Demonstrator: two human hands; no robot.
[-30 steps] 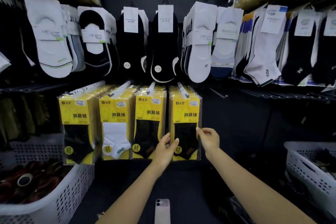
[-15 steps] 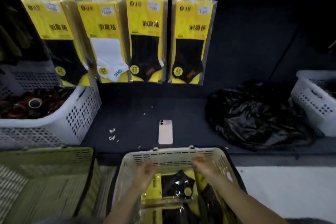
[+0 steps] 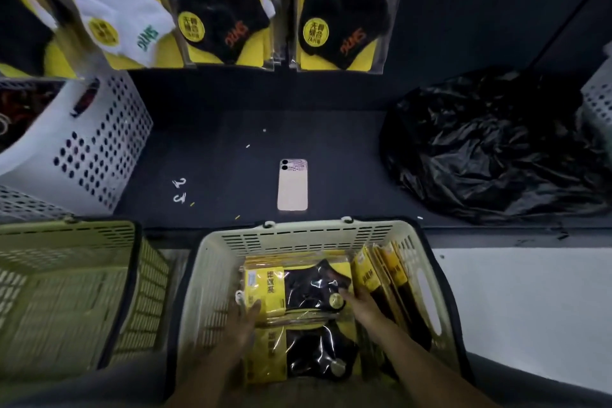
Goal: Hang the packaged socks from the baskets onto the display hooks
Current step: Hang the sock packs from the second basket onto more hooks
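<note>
Packaged socks lie in the cream basket at six o'clock in our view, just below the near edge of the dark bench.

At nine o'clock a white perforated basket stands on the bench with dark red goods inside. At seven o'clock an olive basket sits just beside the cream one. At eleven o'clock hangs a pack with a white sock, and toward twelve o'clock two packs with black socks hang side by side above the back of the bench.

Two small white hooks lie loose on the bench, at nine o'clock from the pink phone. The phone lies back up, just beyond the cream basket's far wall.

Inside that basket our left grip pinches the left end of the top pack, thumb over its yellow card, though the hand is blurred. Our right grip touches the same pack's right edge by a round sticker. We cannot tell whether its fingers curl round the pack. More packs stand on edge along the basket's right wall.

At two o'clock a crumpled black plastic bag rests on the bench. At three o'clock the corner of another white basket shows at the edge of our view.
</note>
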